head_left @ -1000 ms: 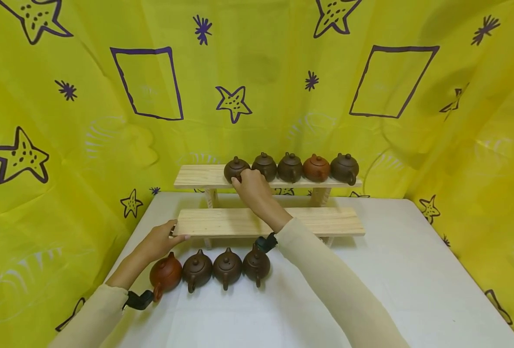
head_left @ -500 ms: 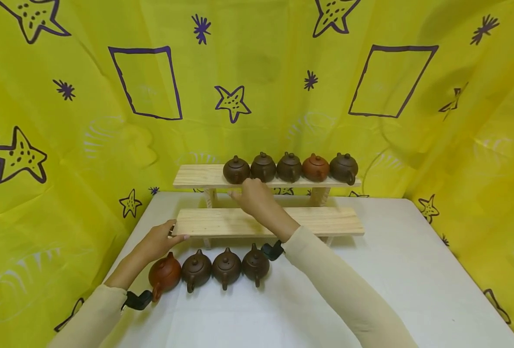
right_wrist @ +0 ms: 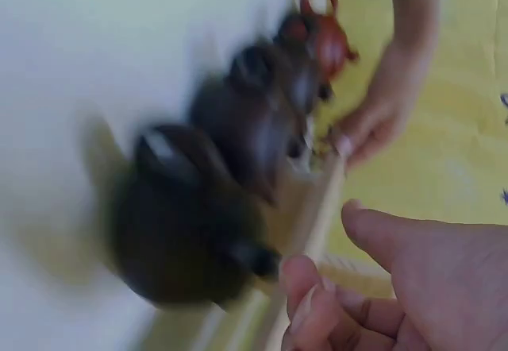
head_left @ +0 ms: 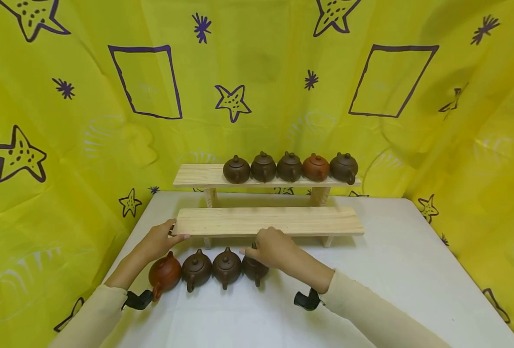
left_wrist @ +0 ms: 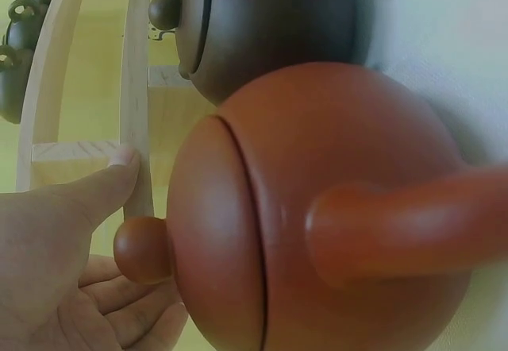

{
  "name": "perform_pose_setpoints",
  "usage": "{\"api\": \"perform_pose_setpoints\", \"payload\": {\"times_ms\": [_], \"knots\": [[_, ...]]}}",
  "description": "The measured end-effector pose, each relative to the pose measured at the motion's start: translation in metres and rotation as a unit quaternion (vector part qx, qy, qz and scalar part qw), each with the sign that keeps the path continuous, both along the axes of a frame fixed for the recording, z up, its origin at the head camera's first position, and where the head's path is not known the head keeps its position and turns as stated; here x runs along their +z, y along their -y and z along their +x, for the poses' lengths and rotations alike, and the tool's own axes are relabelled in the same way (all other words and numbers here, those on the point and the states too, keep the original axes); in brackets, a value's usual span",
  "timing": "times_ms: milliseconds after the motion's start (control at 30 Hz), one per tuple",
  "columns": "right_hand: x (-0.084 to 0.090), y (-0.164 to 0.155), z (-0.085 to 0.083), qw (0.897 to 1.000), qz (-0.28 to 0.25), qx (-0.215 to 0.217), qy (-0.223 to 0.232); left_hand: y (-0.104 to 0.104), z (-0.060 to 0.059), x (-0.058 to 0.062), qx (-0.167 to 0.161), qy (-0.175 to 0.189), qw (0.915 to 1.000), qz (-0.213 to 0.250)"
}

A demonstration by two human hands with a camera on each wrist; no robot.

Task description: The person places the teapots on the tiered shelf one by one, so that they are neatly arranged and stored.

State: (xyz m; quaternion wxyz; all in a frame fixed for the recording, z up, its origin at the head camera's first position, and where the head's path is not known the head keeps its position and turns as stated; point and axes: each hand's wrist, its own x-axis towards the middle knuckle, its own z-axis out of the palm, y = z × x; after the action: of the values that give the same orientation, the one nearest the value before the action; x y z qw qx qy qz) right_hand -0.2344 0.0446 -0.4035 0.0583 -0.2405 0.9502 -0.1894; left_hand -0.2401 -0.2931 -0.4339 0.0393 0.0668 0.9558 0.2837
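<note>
My left hand [head_left: 157,242] holds the left end of the lower wooden shelf [head_left: 226,220], its thumb [left_wrist: 111,183] on the front edge. Just below it on the white table stands a reddish teapot [head_left: 164,272], first in a front row. Dark brown teapots [head_left: 197,268] continue that row to the right. Over the row's rightmost dark teapot [head_left: 255,272] hovers my right hand [head_left: 278,249], covering part of its top. In the right wrist view, thumb and fingers stand apart with nothing between them, close to that teapot's spout [right_wrist: 258,260]; this view is blurred.
On the upper wooden shelf [head_left: 196,175] stand several teapots, mostly dark brown, with one reddish teapot [head_left: 315,167] second from the right. A yellow patterned cloth [head_left: 274,58] hangs behind and at both sides. The white table [head_left: 413,270] extends to the right.
My right hand has let go of the leftmost teapot on the upper shelf and come down toward the front row's rightmost teapot. My left hand stays at the lower shelf's end.
</note>
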Motion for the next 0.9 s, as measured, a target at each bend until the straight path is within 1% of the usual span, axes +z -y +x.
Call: {"api": "perform_pose_setpoints", "payload": {"times_ms": [133,233,400,533,767,833,900], "knots": [[-0.025,-0.009,0.018,1.0,0.024,0.01,0.013,0.0,0.0,-0.001,-0.003,-0.002,1.0,0.001],[-0.037,-0.015,0.025,0.999,0.025,0.0,0.02,0.0,-0.001,-0.003,-0.003,-0.004,1.0,0.002],[-0.046,-0.025,0.03,1.0,0.007,-0.02,0.014,0.001,-0.001,-0.003,-0.001,-0.006,1.0,-0.002],[-0.052,-0.028,0.037,1.0,0.0,-0.027,-0.004,0.0,-0.001,-0.002,-0.002,-0.005,1.0,-0.001],[-0.065,-0.024,0.048,0.996,-0.006,-0.032,-0.083,0.001,-0.002,0.001,-0.003,-0.006,1.0,-0.006],[-0.068,-0.023,0.049,0.996,-0.007,-0.028,-0.088,0.002,-0.001,0.0,-0.004,-0.005,1.0,-0.005],[-0.07,-0.025,0.049,0.997,-0.015,-0.018,-0.079,0.002,-0.001,-0.001,-0.004,-0.004,1.0,-0.004]]}}
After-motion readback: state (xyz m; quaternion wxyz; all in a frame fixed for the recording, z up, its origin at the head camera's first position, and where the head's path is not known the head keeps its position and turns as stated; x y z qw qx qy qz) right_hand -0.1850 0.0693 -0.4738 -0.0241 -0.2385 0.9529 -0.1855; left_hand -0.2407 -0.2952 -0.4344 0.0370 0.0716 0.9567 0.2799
